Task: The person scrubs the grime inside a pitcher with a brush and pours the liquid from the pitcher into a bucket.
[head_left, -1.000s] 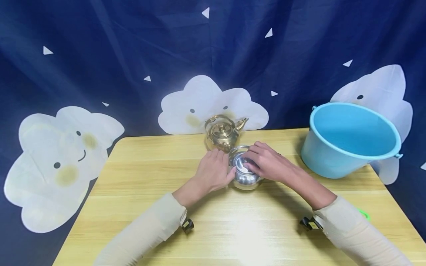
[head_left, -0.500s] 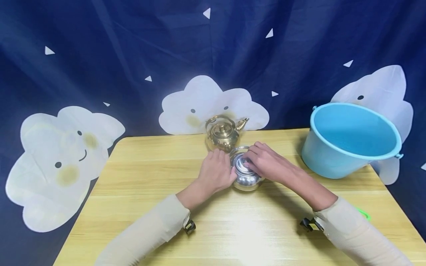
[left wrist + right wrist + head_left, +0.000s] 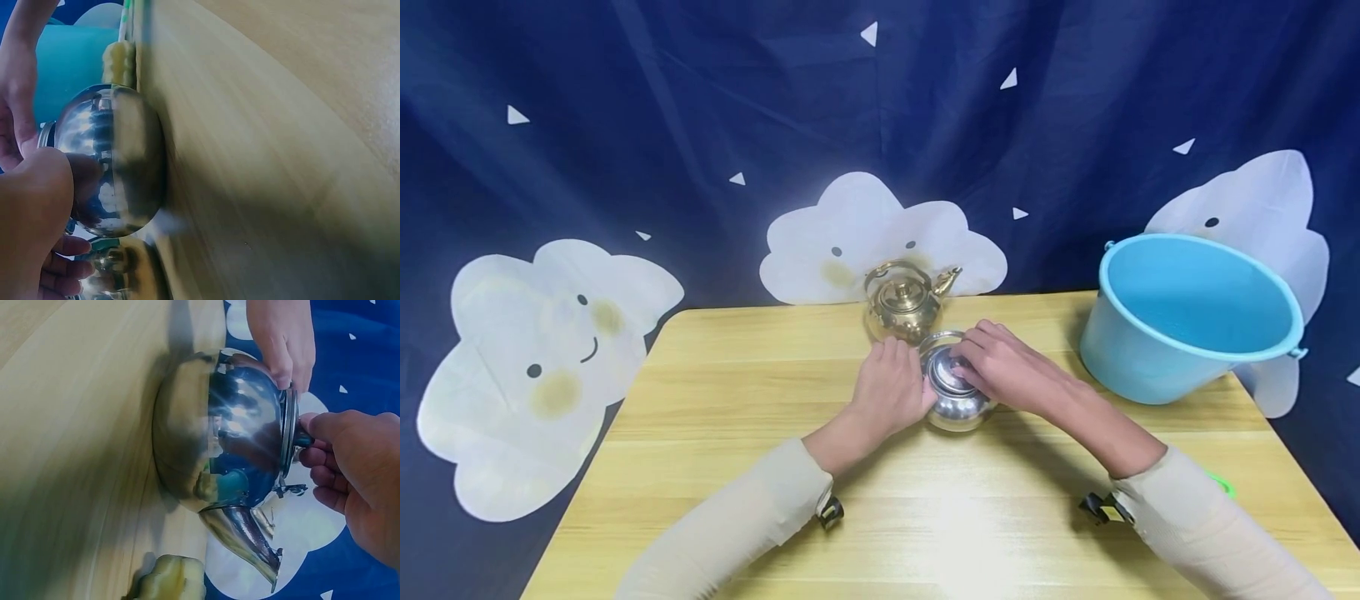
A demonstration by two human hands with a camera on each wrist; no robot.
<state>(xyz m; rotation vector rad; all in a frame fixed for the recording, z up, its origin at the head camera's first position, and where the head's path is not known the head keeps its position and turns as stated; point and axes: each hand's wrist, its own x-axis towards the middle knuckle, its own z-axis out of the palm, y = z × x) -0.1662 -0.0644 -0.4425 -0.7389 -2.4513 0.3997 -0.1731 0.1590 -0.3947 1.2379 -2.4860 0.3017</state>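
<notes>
A shiny silver kettle stands upright on the table, its lid seated on top and its hoop handle tipped to the far side. My right hand pinches the knob of the lid between thumb and fingers; the dark knob shows in the right wrist view. From the left, my left hand grips the kettle's side, thumb pressed on the shoulder by the lid. Its other fingers reach behind, near the handle base. Just beyond stands a brass kettle, spout pointing right.
A light blue bucket stands at the back right. A yellow sponge-like piece lies on the table beyond the silver kettle's spout. By the right sleeve, part of a green loop shows. Behind the wooden table hangs a blue cloud-patterned curtain.
My left hand has shifted slightly to the right against the silver kettle. The right hand stays on the lid knob, and the lid stays seated.
</notes>
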